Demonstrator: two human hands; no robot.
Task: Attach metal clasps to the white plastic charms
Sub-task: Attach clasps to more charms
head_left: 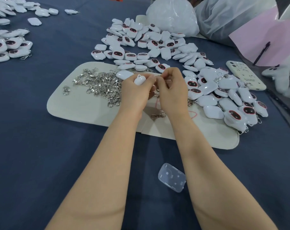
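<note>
My left hand (135,90) grips a white plastic charm (139,80) above the cream mat (77,103), the charm's small loop pointing up. My right hand (171,89) pinches a metal clasp (157,95) right beside it, part of the clasp hanging between the two hands. A heap of loose metal clasps (101,85) lies on the mat to the left. One clasp (158,115) lies under my right wrist. A big pile of white charms (150,45) with dark faces lies behind the hands, and charms with clasps on them (229,100) are piled at the right.
More charms (9,45) lie in heaps at the far left on the blue cloth (41,146). A clear plastic lid (172,177) lies near me. A phone (245,75), plastic bags (172,15) and pink paper (263,42) sit at the back right.
</note>
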